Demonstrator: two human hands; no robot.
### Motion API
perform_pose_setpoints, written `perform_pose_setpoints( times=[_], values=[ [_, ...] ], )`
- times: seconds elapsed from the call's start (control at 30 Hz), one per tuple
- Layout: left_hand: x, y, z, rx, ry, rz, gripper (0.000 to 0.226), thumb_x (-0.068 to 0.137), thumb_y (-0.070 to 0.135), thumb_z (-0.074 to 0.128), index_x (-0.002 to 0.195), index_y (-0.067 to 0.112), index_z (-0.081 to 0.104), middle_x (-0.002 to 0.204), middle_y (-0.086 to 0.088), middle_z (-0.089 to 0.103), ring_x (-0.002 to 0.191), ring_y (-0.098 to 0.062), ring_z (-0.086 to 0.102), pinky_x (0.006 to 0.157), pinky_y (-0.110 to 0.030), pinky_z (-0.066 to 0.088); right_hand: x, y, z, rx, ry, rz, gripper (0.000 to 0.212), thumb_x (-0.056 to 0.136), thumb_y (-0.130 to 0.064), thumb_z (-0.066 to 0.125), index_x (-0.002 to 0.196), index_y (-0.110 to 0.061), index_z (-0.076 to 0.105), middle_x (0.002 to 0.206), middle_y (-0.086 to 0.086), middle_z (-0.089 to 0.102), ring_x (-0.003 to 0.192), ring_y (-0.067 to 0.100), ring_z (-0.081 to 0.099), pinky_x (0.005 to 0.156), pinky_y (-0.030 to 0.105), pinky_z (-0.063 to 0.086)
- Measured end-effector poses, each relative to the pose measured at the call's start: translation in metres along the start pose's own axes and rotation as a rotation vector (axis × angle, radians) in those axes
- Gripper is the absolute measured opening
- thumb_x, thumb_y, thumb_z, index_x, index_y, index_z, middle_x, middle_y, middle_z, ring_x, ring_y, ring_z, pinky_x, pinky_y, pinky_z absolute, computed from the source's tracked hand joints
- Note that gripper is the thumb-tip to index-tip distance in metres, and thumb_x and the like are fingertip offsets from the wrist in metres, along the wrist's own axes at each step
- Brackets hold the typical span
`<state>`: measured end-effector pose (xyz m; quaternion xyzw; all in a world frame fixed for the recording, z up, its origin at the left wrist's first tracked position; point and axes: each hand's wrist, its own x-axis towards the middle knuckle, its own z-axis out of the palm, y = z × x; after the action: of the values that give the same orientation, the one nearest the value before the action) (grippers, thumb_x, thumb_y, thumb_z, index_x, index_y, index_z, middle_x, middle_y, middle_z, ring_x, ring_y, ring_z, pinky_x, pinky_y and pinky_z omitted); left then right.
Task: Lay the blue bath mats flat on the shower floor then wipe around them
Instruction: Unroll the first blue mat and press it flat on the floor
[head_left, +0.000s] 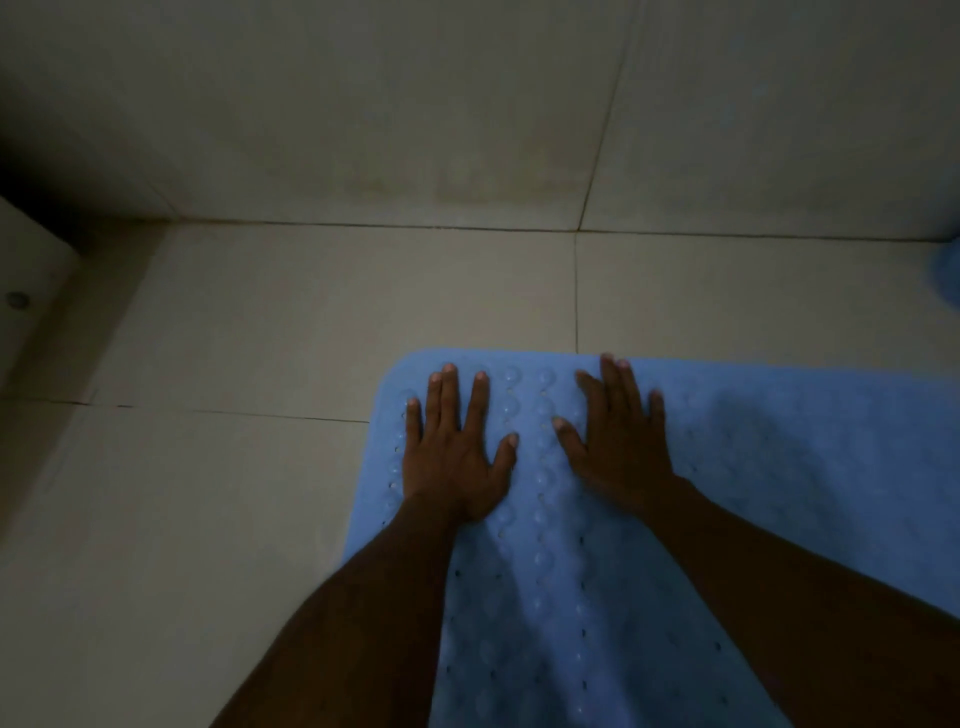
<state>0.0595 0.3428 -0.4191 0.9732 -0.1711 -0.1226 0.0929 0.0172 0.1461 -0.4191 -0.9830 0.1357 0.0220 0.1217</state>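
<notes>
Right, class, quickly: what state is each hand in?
Left hand: open, pressing flat on the blue bath mat.
Right hand: open, pressing on it too.

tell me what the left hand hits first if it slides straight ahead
The left hand would leave the mat onto bare floor, then likely meet the wall first.

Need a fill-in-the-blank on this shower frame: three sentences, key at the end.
1. The bath mat on the tiled floor is coloured ___.
2. The left hand and right hand both press flat on the ___.
3. The mat's visible rounded corner lies nearest the ___ hand.
Missing: blue; mat; left.
</notes>
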Motion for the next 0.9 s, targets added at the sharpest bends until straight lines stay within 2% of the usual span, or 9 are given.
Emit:
perform_pose_setpoints(
  times=[0.1,0.17,0.27,0.4,0.53,0.6,0.7,0.8,0.9],
  values=[
    [-0.014,0.027,-0.010,-0.042,-0.003,-0.072,0.076,0.101,0.060,0.023,0.161,0.029,-0.014,0.168,-0.011,-0.020,0.155,-0.028,-0.019,0.124,-0.051,-0.010,-0.026,0.015,-0.014,0.037,-0.021,0.058,0.074,0.091,-0.057,0.033,0.155,-0.020,0.025,0.166,0.009,0.015,0.154,0.026,0.011,0.120,0.059,0.013],
    [-0.031,0.057,-0.009,-0.074,-0.004,-0.073,0.074,0.102,0.059,0.023,0.161,0.029,-0.013,0.168,-0.010,-0.019,0.155,-0.028,-0.018,0.124,-0.050,-0.009,-0.052,0.033,-0.028,0.032,0.030,0.077,0.075,0.090,-0.056,0.034,0.154,-0.018,0.031,0.163,0.012,0.024,0.152,0.028,0.021,0.117,0.061,0.021],
    [-0.059,0.105,0.004,-0.089,-0.047,0.028,0.073,0.102,0.059,0.021,0.161,0.030,-0.011,0.169,-0.009,-0.018,0.156,-0.028,-0.017,0.124,-0.050,-0.007,-0.085,0.077,-0.049,-0.012,0.021,0.102,0.073,0.088,-0.055,0.038,0.150,-0.017,0.040,0.159,0.014,0.033,0.148,0.030,0.030,0.113,0.062,0.027],
    [-0.074,0.170,0.019,-0.057,-0.095,0.211,0.080,0.089,0.065,0.003,0.160,0.032,-0.012,0.169,-0.009,-0.018,0.155,-0.029,-0.018,0.125,-0.051,-0.007,-0.113,0.150,-0.074,-0.084,0.064,0.230,0.071,0.086,-0.055,0.035,0.142,-0.014,0.051,0.151,0.019,0.045,0.141,0.035,0.043,0.106,0.065,0.036],
    [-0.078,0.217,0.028,-0.059,-0.106,0.315,0.081,0.088,0.065,0.002,0.161,0.031,-0.008,0.169,-0.009,-0.018,0.155,-0.029,-0.019,0.124,-0.051,-0.009,-0.137,0.198,-0.081,-0.091,0.082,0.310,0.072,0.086,-0.054,0.034,0.140,-0.010,0.053,0.147,0.023,0.049,0.136,0.040,0.047,0.104,0.066,0.038],
    [-0.076,0.234,0.034,-0.044,-0.118,0.340,0.077,0.094,0.063,0.008,0.161,0.030,-0.009,0.168,-0.009,-0.021,0.154,-0.028,-0.022,0.124,-0.051,-0.010,-0.142,0.216,-0.080,-0.094,0.087,0.319,0.070,0.089,-0.054,0.035,0.143,-0.012,0.049,0.150,0.022,0.044,0.140,0.039,0.042,0.107,0.065,0.035],
    [-0.072,0.247,0.050,-0.022,-0.095,0.382,0.072,0.101,0.058,0.023,0.162,0.030,-0.003,0.169,-0.008,-0.019,0.154,-0.028,-0.021,0.125,-0.051,-0.009,-0.145,0.238,-0.071,-0.071,0.025,0.384,0.069,0.094,-0.055,0.033,0.153,-0.018,0.031,0.162,0.016,0.026,0.151,0.033,0.020,0.118,0.060,0.020],
    [-0.063,0.255,0.070,0.030,-0.012,0.462,0.071,0.101,0.057,0.028,0.163,0.028,0.011,0.171,-0.010,-0.006,0.157,-0.030,-0.009,0.125,-0.053,-0.001,-0.143,0.253,-0.060,-0.074,0.085,0.416,0.076,0.090,-0.058,0.025,0.153,-0.017,0.033,0.160,0.018,0.029,0.150,0.035,0.023,0.116,0.062,0.022],
    [-0.052,0.265,0.083,0.068,0.022,0.491,0.070,0.101,0.058,0.030,0.162,0.028,0.017,0.171,-0.009,0.003,0.157,-0.030,-0.001,0.124,-0.055,0.007,-0.139,0.261,-0.049,-0.075,0.100,0.454,0.073,0.094,-0.058,0.025,0.155,-0.018,0.028,0.161,0.018,0.026,0.151,0.034,0.019,0.117,0.062,0.021]
  ],
)
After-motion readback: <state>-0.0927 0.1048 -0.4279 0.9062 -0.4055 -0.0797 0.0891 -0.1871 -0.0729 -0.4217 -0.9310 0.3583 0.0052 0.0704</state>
